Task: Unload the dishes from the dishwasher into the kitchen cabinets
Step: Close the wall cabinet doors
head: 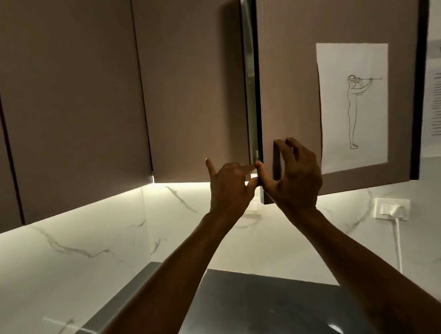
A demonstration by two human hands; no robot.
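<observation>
two closed cabinet doors (71,110) hang to the left of the ajar cabinet door (289,86), and a third closed door (192,91) hangs just beside its free edge. a lit marble backsplash (90,237) runs below them.

the left hand (228,187) is raised just left of the ajar door's lower corner. its index finger points right towards the gap, the thumb lies under it and the little finger sticks up. i cannot tell whether finger and thumb pinch the closed door's corner or only touch it.

the ajar cabinet door stands upright, long axis vertical, front facing the person. its left edge is swung out from the cabinet; the hinge side is on the right.

the right hand (291,173) grips that door at its lower left edge, thumb curled round the edge and bent fingertips on the front face.

on the door's front, right of the hand, a sheet of paper (354,103) bears a line drawing of a standing figure. further right, a printed notice (440,99) is on the wall. below the door's right corner is a wall socket (391,209) with a white cable hanging from it.
</observation>
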